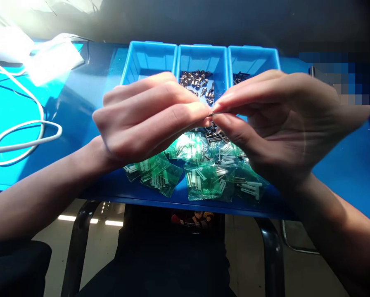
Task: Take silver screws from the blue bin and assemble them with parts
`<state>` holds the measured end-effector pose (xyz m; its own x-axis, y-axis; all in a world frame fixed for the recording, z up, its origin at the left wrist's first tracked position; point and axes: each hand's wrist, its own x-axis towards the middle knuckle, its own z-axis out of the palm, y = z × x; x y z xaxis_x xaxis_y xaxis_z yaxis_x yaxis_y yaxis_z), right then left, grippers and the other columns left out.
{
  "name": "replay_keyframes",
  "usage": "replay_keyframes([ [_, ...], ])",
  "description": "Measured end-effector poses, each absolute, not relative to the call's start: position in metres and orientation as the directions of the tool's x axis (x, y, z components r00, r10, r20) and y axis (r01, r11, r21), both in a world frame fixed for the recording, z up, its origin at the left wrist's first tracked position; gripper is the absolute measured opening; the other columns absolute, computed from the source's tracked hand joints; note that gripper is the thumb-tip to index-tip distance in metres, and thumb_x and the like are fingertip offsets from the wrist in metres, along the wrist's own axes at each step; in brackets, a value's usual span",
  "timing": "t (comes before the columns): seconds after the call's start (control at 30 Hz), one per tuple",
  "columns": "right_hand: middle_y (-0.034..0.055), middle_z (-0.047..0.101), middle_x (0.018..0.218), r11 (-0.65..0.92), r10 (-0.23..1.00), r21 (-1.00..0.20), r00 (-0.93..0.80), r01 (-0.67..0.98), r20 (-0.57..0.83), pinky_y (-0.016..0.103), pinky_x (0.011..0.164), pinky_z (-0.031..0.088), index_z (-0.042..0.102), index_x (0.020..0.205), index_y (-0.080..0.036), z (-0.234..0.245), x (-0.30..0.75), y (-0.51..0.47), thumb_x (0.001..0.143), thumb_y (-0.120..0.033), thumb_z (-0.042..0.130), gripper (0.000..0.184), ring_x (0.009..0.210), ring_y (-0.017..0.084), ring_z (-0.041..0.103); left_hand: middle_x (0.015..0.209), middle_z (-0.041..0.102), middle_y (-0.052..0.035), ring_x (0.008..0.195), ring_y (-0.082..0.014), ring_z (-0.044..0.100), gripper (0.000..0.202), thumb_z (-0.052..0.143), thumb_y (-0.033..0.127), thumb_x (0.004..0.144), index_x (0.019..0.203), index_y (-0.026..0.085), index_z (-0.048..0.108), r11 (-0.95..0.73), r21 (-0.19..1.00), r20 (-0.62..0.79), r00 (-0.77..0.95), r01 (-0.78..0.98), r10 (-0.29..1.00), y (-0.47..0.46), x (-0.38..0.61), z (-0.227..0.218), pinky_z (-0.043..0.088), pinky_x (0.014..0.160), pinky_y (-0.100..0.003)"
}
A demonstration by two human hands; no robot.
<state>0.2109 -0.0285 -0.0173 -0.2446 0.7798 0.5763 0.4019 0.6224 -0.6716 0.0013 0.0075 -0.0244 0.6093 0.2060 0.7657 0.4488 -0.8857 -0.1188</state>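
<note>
Above the blue table, my left hand [150,119] and my right hand [278,111] meet fingertip to fingertip, both closed in a pinch. Between the fingertips a small, thin, dark metal piece [212,114] shows, like a screw; most of it is covered by the fingers. Below the hands lie several small clear and green plastic bags [203,183] with white plastic wall plugs and metal screws inside. Some loose dark screws [215,135] lie just under the right fingertips, partly hidden. Behind the hands, the middle blue bin [202,51] holds a heap of short shiny metal fasteners [195,78].
The left blue bin [154,64] and the right blue bin [254,55] flank the middle one; dark pieces [240,77] lie in the right bin. A white cable [42,119] loops over the table's left side, near a sunlit white object [56,62]. Table edge [172,203] faces me.
</note>
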Motion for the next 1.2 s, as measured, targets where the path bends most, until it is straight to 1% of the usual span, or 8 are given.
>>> replay_keyframes([
  [0.1, 0.0044, 0.069, 0.097, 0.598, 0.799, -0.71, -0.207, 0.37, 0.565, 0.032, 0.077, 0.059, 0.063, 0.094, -0.018, -0.021, 0.209, -0.029, 0.087, -0.017, 0.063, 0.007, 0.087, 0.016, 0.067, 0.097, 0.071, -0.0011, 0.09, -0.0108, 0.068, 0.022, 0.06, 0.024, 0.088, 0.108, 0.015, 0.064, -0.872, -0.126, 0.728, 0.641, 0.474, 0.243, 0.005, -0.001, -0.024, 0.056, 0.083, -0.022],
  [0.27, 0.002, 0.07, 0.094, 0.618, 0.786, -0.703, -0.253, 0.351, 0.564, 0.031, 0.071, 0.061, 0.066, 0.096, -0.02, -0.018, 0.211, -0.029, 0.08, -0.009, 0.068, 0.019, 0.084, 0.016, 0.068, 0.088, 0.07, -0.0073, 0.081, -0.0143, 0.068, 0.023, 0.069, 0.016, 0.079, 0.101, 0.009, 0.066, -0.895, -0.171, 0.772, 0.62, 0.412, 0.138, 0.007, 0.002, -0.026, 0.058, 0.077, -0.025],
  [0.47, 0.0034, 0.07, 0.094, 0.573, 0.82, -0.713, -0.262, 0.404, 0.51, 0.033, 0.069, 0.06, 0.067, 0.094, -0.023, -0.012, 0.212, -0.032, 0.086, -0.021, 0.063, 0.009, 0.084, 0.018, 0.068, 0.096, 0.07, -0.0071, 0.09, -0.0139, 0.067, 0.024, 0.056, 0.033, 0.09, 0.102, 0.012, 0.061, -0.889, 0.003, 0.72, 0.616, 0.458, 0.32, 0.006, 0.009, -0.022, 0.054, 0.074, -0.024],
  [0.67, 0.0029, 0.07, 0.098, 0.536, 0.843, -0.699, -0.265, 0.474, 0.467, 0.037, 0.071, 0.06, 0.068, 0.097, -0.024, -0.011, 0.213, -0.031, 0.089, -0.03, 0.061, 0.012, 0.088, 0.021, 0.068, 0.097, 0.067, -0.0027, 0.086, -0.0121, 0.065, 0.017, 0.052, 0.028, 0.091, 0.102, 0.017, 0.058, -0.863, -0.088, 0.735, 0.617, 0.497, 0.28, 0.008, 0.007, -0.027, 0.05, 0.07, -0.025],
  [0.83, 0.0016, 0.07, 0.095, 0.561, 0.824, -0.668, -0.257, 0.488, 0.504, 0.035, 0.067, 0.061, 0.065, 0.097, -0.024, -0.012, 0.213, -0.032, 0.089, -0.029, 0.062, 0.01, 0.087, 0.02, 0.069, 0.096, 0.068, -0.0038, 0.089, -0.012, 0.065, 0.017, 0.055, 0.028, 0.089, 0.101, 0.015, 0.058, -0.881, -0.031, 0.708, 0.632, 0.472, 0.314, 0.009, 0.008, -0.03, 0.046, 0.066, -0.023],
  [0.97, 0.0031, 0.07, 0.097, 0.583, 0.811, -0.67, -0.278, 0.46, 0.514, 0.034, 0.066, 0.06, 0.065, 0.098, -0.021, -0.014, 0.214, -0.033, 0.089, -0.028, 0.061, 0.012, 0.087, 0.018, 0.068, 0.086, 0.067, -0.0026, 0.076, -0.0108, 0.062, 0.016, 0.049, 0.028, 0.091, 0.096, 0.015, 0.059, -0.891, -0.091, 0.768, 0.601, 0.444, 0.221, 0.014, 0.007, -0.031, 0.042, 0.061, -0.024],
  [1.1, 0.006, 0.069, 0.1, 0.577, 0.774, -0.56, -0.179, 0.594, 0.607, 0.036, 0.076, 0.057, 0.066, 0.1, -0.019, -0.017, 0.226, -0.017, 0.092, -0.027, 0.056, 0.015, 0.09, 0.019, 0.066, 0.089, 0.066, -0.0037, 0.087, -0.0151, 0.061, 0.016, 0.05, 0.024, 0.088, 0.1, 0.016, 0.059, -0.822, -0.148, 0.788, 0.568, 0.55, 0.238, 0.022, 0.003, -0.028, 0.05, 0.076, -0.03],
  [1.2, 0.0086, 0.068, 0.106, 0.511, 0.693, -0.307, -0.174, 0.803, 0.7, 0.039, 0.088, 0.051, 0.069, 0.104, -0.016, -0.016, 0.242, 0.001, 0.091, -0.029, 0.055, 0.022, 0.101, 0.025, 0.061, 0.096, 0.066, -0.0058, 0.096, -0.0195, 0.059, 0.021, 0.055, 0.022, 0.083, 0.101, 0.015, 0.061, -0.759, -0.167, 0.789, 0.547, 0.63, 0.281, 0.027, 0.0, -0.026, 0.051, 0.083, -0.034],
])
